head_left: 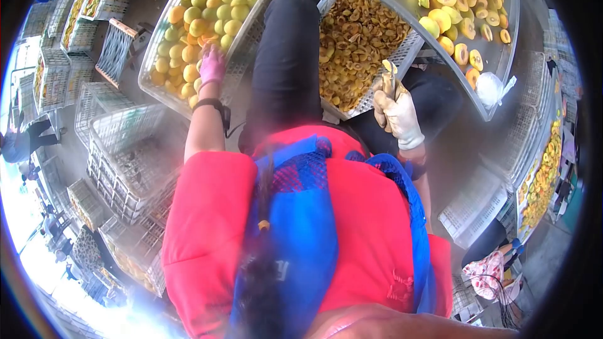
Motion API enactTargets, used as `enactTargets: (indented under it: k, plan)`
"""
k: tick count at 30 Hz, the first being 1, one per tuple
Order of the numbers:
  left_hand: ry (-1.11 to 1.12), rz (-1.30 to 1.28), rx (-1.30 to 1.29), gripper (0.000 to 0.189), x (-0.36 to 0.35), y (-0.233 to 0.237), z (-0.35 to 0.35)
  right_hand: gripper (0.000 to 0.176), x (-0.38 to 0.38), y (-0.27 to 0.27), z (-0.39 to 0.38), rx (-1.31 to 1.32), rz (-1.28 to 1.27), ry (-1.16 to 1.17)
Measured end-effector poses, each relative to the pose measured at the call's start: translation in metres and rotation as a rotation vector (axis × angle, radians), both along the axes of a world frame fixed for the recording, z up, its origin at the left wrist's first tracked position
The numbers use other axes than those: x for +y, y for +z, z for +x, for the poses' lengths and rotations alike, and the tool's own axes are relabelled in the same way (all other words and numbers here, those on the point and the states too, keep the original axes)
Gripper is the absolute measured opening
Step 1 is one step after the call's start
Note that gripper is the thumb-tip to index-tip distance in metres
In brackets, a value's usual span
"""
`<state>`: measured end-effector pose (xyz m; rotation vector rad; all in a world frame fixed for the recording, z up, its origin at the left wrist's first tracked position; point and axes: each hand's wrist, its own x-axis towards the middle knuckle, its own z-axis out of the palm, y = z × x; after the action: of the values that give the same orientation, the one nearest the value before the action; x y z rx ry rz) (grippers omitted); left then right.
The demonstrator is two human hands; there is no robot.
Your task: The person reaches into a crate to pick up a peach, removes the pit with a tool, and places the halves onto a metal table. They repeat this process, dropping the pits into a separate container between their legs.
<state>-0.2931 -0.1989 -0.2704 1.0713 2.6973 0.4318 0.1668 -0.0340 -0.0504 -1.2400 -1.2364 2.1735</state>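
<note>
Up along the right: curved steel table (499, 63), spread with halved fruit (452, 6) in a loose single layer, likely for easy sight and picking. Wraps round the seated legs and brings its edge close to the right side.

Down the left: stacked empty crates (125, 157), parked well apart from both hands and out of the way.

Between those, two filled crates. Left crate (246, 50) holds whole fruit (207, 6), yellow to orange, heaped high. Sits just beside the left leg, apparently for reach with a straight arm and no leaning. Right crate (405, 47) tucks partly under the table edge, beside the right leg, and is filled with brownish pits and scraps (352, 44) — probably set low there to catch waste straight from above.

Left hand (212, 66), in a pink glove, rests on the whole fruit toward the near end of the left crate, fingers curled down over the pile. Cannot tell whether closed round one fruit or only touching. Dark wristband (213, 105) just behind it on the forearm.

Right hand (397, 113), in a white glove, hovers at the near rim of the right crate with its fist closed round a short metal tool (391, 78). Points the working end up and away from the body — seemingly poised over the scraps. Shows a pale bit at the tip, too small to identify.
</note>
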Motion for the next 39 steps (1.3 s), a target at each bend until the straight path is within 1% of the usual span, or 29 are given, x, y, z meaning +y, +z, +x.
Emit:
enactTargets:
  k: [2, 3, 6, 9, 11, 12, 13, 15, 16, 17, 19, 20, 21, 23, 24, 25, 27, 28, 31, 32, 35, 36, 38, 39]
  plan:
    - [-0.069, 0.093, 0.027, 0.043, -0.011, 0.006, 0.008, 0.013, 0.001, 0.003, -0.002, -0.007, 0.008, -0.011]
    - [-0.069, 0.082, 0.054, 0.043, -0.01, 0.01, 0.011, 0.013, 0.0, 0.004, -0.002, -0.013, 0.01, -0.017]
    - [-0.072, 0.075, 0.167, 0.039, -0.005, 0.002, 0.01, 0.01, 0.002, 0.003, -0.003, -0.026, -0.031, 0.0]
    - [0.01, -0.084, 0.154, 0.038, 0.003, -0.005, 0.004, 0.012, -0.001, -0.001, -0.007, -0.03, -0.007, -0.046]
    - [-0.011, -0.235, 0.137, 0.034, 0.021, 0.035, 0.014, 0.012, 0.002, -0.008, -0.006, -0.025, 0.01, -0.032]
    - [0.013, -0.284, 0.233, 0.032, 0.034, 0.049, 0.019, 0.013, 0.003, -0.006, -0.005, -0.006, 0.003, -0.047]
    - [0.059, -0.126, 0.249, 0.03, 0.051, 0.062, 0.024, 0.013, 0.003, -0.004, -0.004, 0.013, -0.006, -0.06]
    - [-0.07, 0.255, 0.373, 0.028, 0.094, 0.102, 0.038, 0.009, 0.007, -0.006, 0.0, -0.019, 0.005, -0.074]
    - [-0.151, 0.394, 0.352, 0.027, 0.12, 0.129, 0.053, 0.008, 0.008, -0.008, 0.001, -0.037, 0.008, -0.074]
    - [-0.228, 0.532, 0.33, 0.027, 0.149, 0.161, 0.072, 0.01, 0.008, -0.009, 0.0, -0.104, 0.197, -0.118]
    - [-0.257, 0.569, -0.155, 0.038, 0.201, 0.226, 0.125, 0.013, 0.007, -0.014, -0.007, -0.239, 0.572, -0.198]
    - [-0.374, 0.47, -0.094, 0.044, 0.227, 0.234, 0.139, 0.021, 0.012, -0.03, -0.008, -0.332, 1.04, -0.25]
    - [-0.487, 0.37, -0.031, 0.049, 0.256, 0.237, 0.15, 0.021, 0.014, -0.036, -0.009, -0.378, 0.971, -0.232]
    - [-0.612, 0.18, -0.001, 0.062, 0.308, 0.236, 0.188, 0.023, 0.017, -0.049, -0.009, -0.468, 0.828, -0.199]
    - [-0.64, 0.043, -0.002, 0.067, 0.332, 0.231, 0.206, 0.026, 0.021, -0.113, 0.004, -0.597, 0.795, -0.068]
    - [-0.668, -0.091, 0.0, 0.072, 0.352, 0.226, 0.222, 0.027, 0.019, -0.088, 0.002, -0.557, 0.768, 0.005]
    - [-0.685, -0.217, -0.001, 0.074, 0.373, 0.215, 0.243, 0.028, 0.008, -0.1, 0.008, -0.569, 0.838, -0.014]
    - [-0.692, -0.283, -0.004, 0.075, 0.381, 0.211, 0.253, 0.027, 0.007, -0.096, 0.01, -0.537, 0.875, 0.005]
    - [-0.74, -0.4, -0.105, 0.076, 0.406, 0.203, 0.254, 0.025, 0.004, -0.059, 0.016, -0.511, 0.634, 0.007]
    - [-0.765, -0.294, -0.082, 0.07, 0.402, 0.202, 0.254, 0.022, 0.003, -0.055, 0.018, -0.487, 0.646, -0.074]
    - [-0.741, 0.167, -0.616, 0.062, 0.377, 0.199, 0.242, 0.02, 0.008, -0.038, 0.021, -0.429, 0.621, -0.167]
    - [-0.779, 0.263, -0.897, 0.061, 0.368, 0.2, 0.237, 0.02, 0.01, -0.041, 0.022, -0.415, 0.695, -0.207]
    - [-0.801, 0.454, -1.466, 0.058, 0.342, 0.211, 0.228, 0.025, 0.012, -0.023, 0.017, -0.353, 0.753, -0.267]
    - [-0.781, 0.467, -1.58, 0.059, 0.326, 0.218, 0.227, 0.027, 0.015, -0.009, 0.013, -0.319, 0.785, -0.293]
